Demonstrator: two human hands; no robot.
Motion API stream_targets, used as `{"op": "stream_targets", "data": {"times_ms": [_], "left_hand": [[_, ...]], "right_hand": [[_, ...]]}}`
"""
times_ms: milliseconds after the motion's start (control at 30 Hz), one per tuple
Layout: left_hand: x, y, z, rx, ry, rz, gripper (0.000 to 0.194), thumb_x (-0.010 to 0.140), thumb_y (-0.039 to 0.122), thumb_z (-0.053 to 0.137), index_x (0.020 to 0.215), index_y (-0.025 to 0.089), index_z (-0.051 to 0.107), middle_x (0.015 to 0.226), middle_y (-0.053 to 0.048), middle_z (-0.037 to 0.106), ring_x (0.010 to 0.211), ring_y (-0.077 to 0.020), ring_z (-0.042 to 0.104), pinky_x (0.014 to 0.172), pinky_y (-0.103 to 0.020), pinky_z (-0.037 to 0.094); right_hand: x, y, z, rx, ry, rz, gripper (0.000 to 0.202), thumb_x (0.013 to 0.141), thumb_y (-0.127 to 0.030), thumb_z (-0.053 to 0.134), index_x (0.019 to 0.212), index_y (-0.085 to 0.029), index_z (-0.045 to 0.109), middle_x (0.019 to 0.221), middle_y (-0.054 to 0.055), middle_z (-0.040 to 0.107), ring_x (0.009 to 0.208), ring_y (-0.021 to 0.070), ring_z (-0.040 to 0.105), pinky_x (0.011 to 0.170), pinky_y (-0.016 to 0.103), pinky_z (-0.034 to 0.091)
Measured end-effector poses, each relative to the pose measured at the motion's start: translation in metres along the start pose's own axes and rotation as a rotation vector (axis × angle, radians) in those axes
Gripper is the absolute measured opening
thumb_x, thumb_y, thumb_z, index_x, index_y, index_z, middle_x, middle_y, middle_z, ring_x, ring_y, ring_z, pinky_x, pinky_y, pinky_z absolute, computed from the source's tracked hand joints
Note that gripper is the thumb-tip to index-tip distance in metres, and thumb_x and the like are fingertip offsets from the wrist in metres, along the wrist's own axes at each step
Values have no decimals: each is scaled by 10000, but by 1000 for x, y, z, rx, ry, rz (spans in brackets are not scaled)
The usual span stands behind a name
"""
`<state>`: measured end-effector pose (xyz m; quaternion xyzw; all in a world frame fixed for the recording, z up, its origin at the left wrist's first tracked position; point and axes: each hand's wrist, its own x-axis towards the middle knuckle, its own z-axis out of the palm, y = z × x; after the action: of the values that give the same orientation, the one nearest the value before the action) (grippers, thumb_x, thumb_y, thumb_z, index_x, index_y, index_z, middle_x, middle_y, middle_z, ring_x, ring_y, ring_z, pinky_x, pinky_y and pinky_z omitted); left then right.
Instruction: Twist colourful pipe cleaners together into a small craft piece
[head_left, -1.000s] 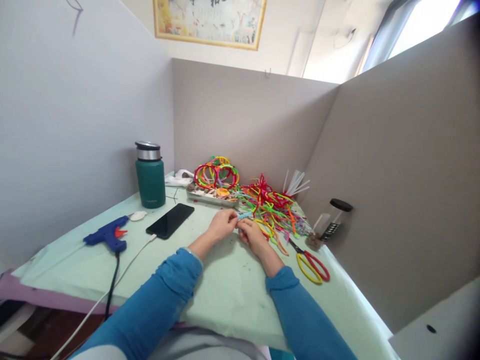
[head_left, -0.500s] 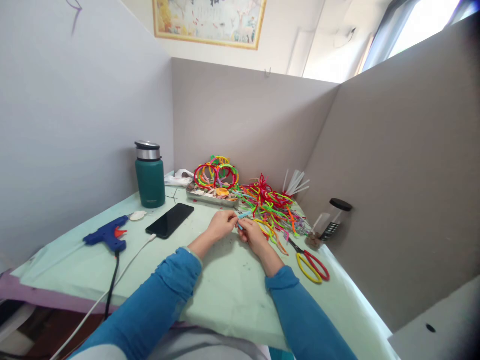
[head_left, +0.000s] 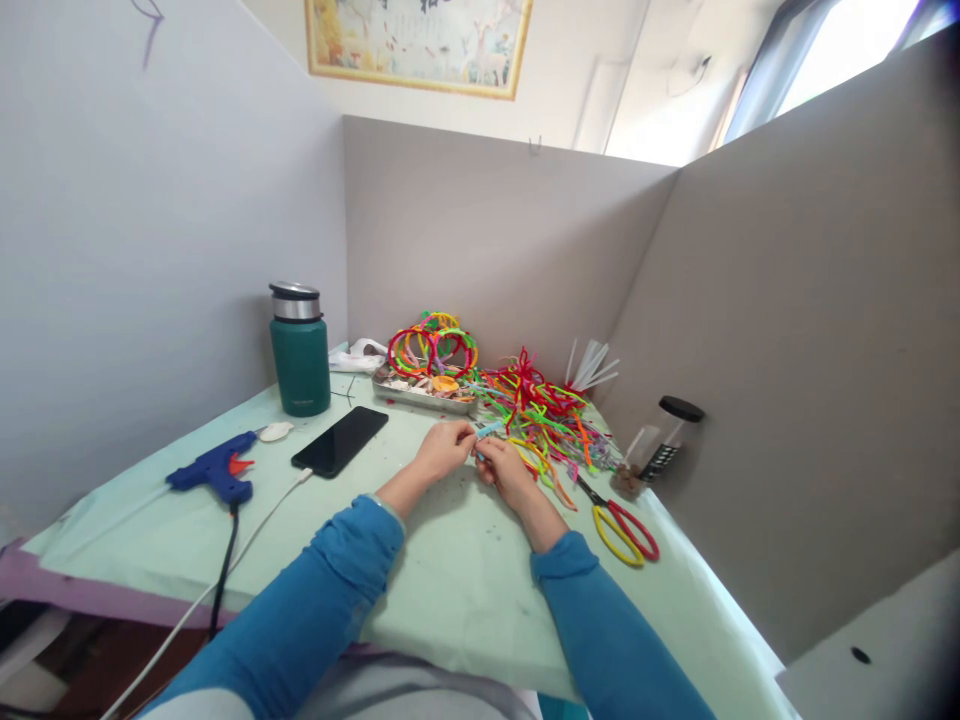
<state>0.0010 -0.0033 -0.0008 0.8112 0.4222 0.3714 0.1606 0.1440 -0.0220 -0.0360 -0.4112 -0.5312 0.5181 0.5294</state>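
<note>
Both hands meet over the middle of the table, pinching a light blue pipe cleaner [head_left: 490, 429] between them. My left hand [head_left: 444, 449] is closed on it from the left, with the fingertips partly hidden. From the right, my right hand [head_left: 509, 470] is closed on the same piece, its thumb and forefinger near the left fingertips. The blue piece looks short and folded or coiled, too small to tell exactly. Just beyond the hands lies a tangled heap of coloured pipe cleaners [head_left: 529, 395].
A metal tray [head_left: 427, 401] holds coloured rings. Scissors [head_left: 619, 525] lie right of my right hand; a clear jar [head_left: 660, 450] with a black lid tilts behind them. On the left are a phone [head_left: 341, 441], a blue glue gun [head_left: 217, 468] with its cord, and a green bottle [head_left: 300, 365].
</note>
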Motion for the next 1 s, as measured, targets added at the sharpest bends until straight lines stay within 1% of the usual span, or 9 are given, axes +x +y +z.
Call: {"op": "stream_targets", "data": {"times_ms": [100,300,433,733,1000], "left_hand": [[0,0,-2,40,-12,42,223,789,237,474,714,160,669,675,-5,636,623,-108,498,591,-211,326],[-2,2,-3,185,16,97,242,798,247,480,693,177,686,692,-33,618,664,-130,513,661,-229,355],[-4,4,-3,220,39,126,250,809,246,465,709,191,688,704,-44,614,706,-147,535,663,-236,360],[-4,4,-2,197,-3,50,251,824,272,446,809,188,682,792,-52,674,723,-154,557,641,-229,364],[-4,5,-2,176,-29,44,263,830,276,436,853,190,683,809,-50,681,721,-151,564,643,-224,369]], "right_hand": [[-1,0,1,3,4,4,157,701,-324,565,655,-175,546,453,-48,460,346,65,337,349,206,194],[-1,-2,1,-2,15,-1,168,697,-329,570,644,-177,526,454,-50,457,354,67,339,352,206,210],[-1,-1,1,-15,16,-3,168,702,-333,569,642,-182,527,449,-51,453,351,69,341,355,209,227],[0,-1,1,-1,15,2,193,711,-355,570,658,-176,525,459,-50,463,350,65,343,348,204,216],[-3,-5,1,26,9,1,192,715,-350,552,640,-176,521,458,-42,474,345,65,341,349,209,209]]}}
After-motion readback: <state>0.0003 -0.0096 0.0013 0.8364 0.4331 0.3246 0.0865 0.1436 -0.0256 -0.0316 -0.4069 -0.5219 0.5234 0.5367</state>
